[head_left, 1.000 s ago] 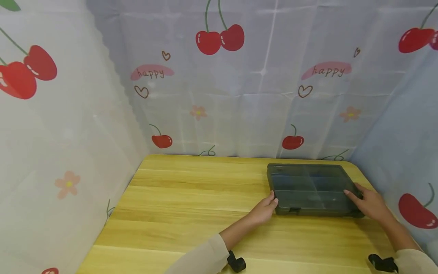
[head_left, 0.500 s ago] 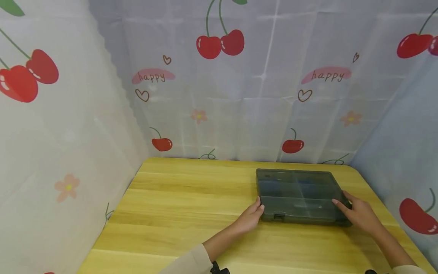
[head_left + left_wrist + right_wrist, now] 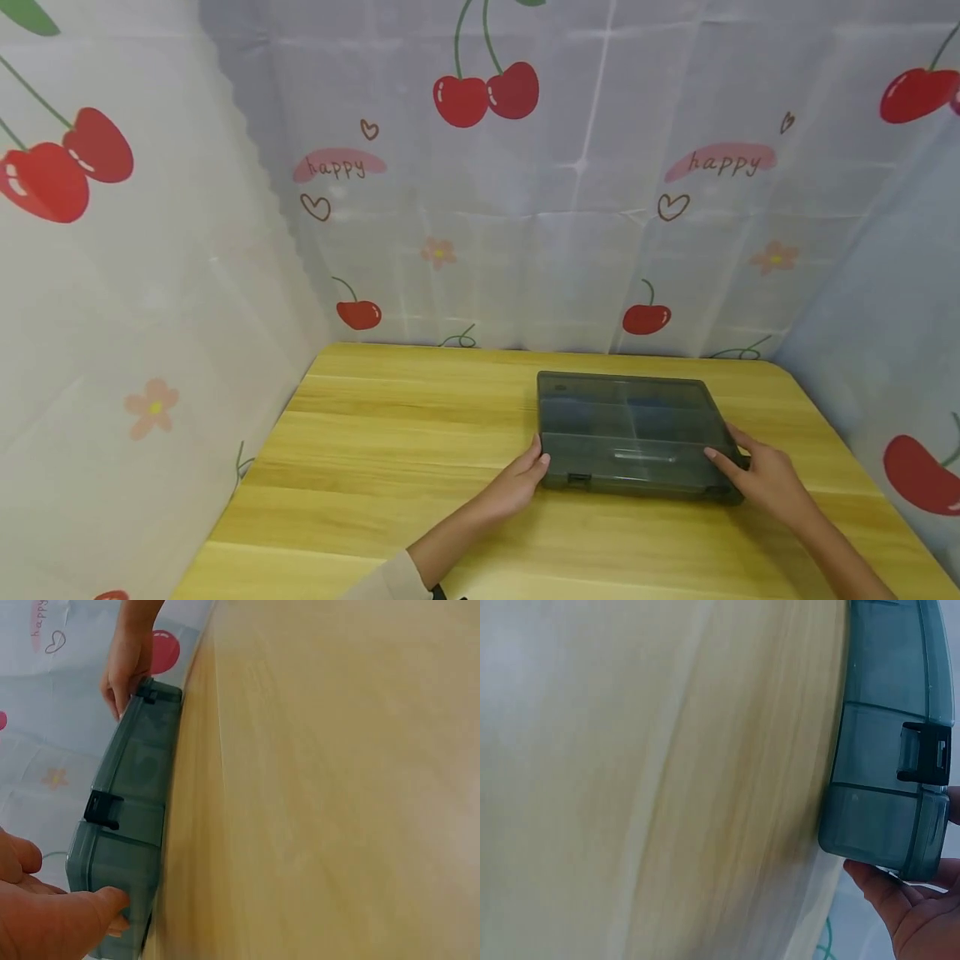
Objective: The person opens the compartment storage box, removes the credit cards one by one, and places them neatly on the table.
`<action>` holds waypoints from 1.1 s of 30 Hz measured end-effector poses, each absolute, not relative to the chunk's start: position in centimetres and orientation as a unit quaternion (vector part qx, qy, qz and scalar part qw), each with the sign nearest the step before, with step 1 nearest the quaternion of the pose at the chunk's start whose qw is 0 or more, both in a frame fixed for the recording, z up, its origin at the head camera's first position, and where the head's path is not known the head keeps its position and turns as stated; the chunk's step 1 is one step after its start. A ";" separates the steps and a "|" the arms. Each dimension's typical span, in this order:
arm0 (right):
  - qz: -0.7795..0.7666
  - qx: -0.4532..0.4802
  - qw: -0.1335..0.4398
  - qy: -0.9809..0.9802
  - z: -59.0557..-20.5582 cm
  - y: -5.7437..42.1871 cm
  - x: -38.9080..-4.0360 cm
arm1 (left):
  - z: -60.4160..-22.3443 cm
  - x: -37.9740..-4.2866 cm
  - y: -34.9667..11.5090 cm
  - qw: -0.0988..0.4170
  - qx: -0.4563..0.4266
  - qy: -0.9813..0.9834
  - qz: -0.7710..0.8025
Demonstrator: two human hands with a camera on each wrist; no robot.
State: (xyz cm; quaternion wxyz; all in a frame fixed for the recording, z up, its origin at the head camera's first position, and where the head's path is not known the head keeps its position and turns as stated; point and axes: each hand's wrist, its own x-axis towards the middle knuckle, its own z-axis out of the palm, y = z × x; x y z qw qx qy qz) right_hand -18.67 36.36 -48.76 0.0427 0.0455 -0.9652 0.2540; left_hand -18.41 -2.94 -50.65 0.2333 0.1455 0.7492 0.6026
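Note:
A dark translucent compartment box [image 3: 626, 454] with its lid down lies toward the right of the table in the head view. Dividers and some bluish patches show faintly through the lid. At its left end my left hand [image 3: 510, 492] grips the front corner. My right hand [image 3: 768, 483] holds the right end, its thumb over the lid and its other fingers along the side. The left wrist view shows a black latch [image 3: 101, 808] on the front wall, close to my left thumb [image 3: 109, 901]. Another latch [image 3: 924, 754] appears fastened in the right wrist view.
Under the box is a yellow wood-grain table [image 3: 390, 433]. A cherry-print cloth [image 3: 480, 217] hangs behind it and along both sides. The table's back edge [image 3: 450, 346] lies a little way behind the box.
Both hands have moved the box to the left and a little toward the person, keeping hold of its two ends. The head view has tilted slightly.

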 end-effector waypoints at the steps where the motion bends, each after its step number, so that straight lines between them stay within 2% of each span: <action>1: 0.255 0.049 0.046 -0.965 -48.7 36.1 -18.7 | -50.6 -18.4 -3.3 0.234 0.145 0.749 0.602; 20: 0.264 0.098 0.057 -0.958 -48.7 31.0 -18.0 | -50.1 -17.4 -9.1 0.253 0.112 0.750 0.601; 33: 0.289 0.099 0.066 -0.950 -48.9 26.6 -18.1 | -50.1 -17.7 -13.2 0.227 0.104 0.757 0.604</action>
